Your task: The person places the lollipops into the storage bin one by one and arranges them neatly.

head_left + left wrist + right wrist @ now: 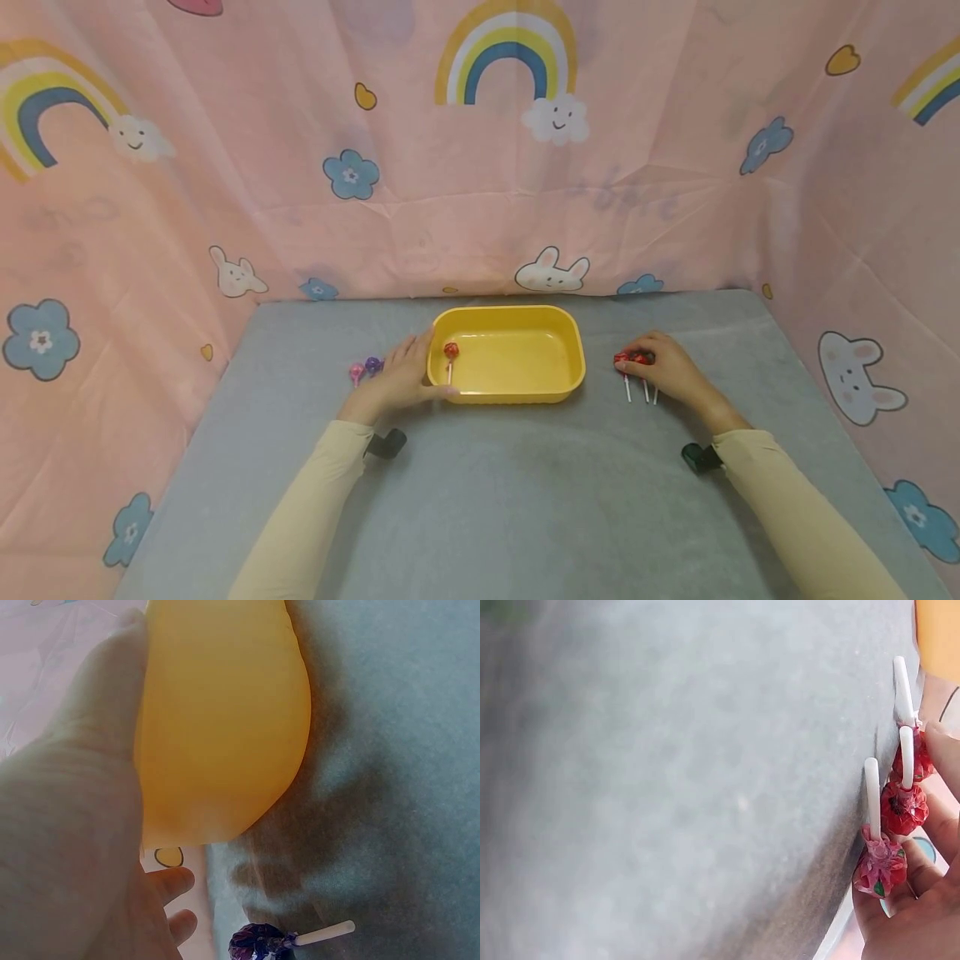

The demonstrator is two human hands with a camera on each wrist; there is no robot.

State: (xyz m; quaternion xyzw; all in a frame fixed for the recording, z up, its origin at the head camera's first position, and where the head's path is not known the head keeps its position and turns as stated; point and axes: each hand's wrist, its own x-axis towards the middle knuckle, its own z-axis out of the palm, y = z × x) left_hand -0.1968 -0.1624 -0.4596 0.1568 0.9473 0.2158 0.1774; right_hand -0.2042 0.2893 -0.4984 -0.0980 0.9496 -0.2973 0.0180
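Observation:
A yellow plastic bin [517, 385] stands on the table with one red-wrapped lollipop [451, 351] inside, near its left wall. My left hand [401, 375] rests against the bin's left end, its thumb along the front rim and its fingers extended along the side. Beside that hand lie a pink lollipop [357, 372] and a purple lollipop [373, 365]. To the right of the bin, my right hand [667, 364] has its thumb and fingers curled round a row of three red lollipops [904, 806]. Their white sticks point toward me; the fingertips are partly hidden.
A grey cloth [510, 500] covers the table. Pink printed curtains [480, 192] enclose its back and sides. Dark wrist-camera mounts [701, 457] sit at both cuffs, close above the cloth.

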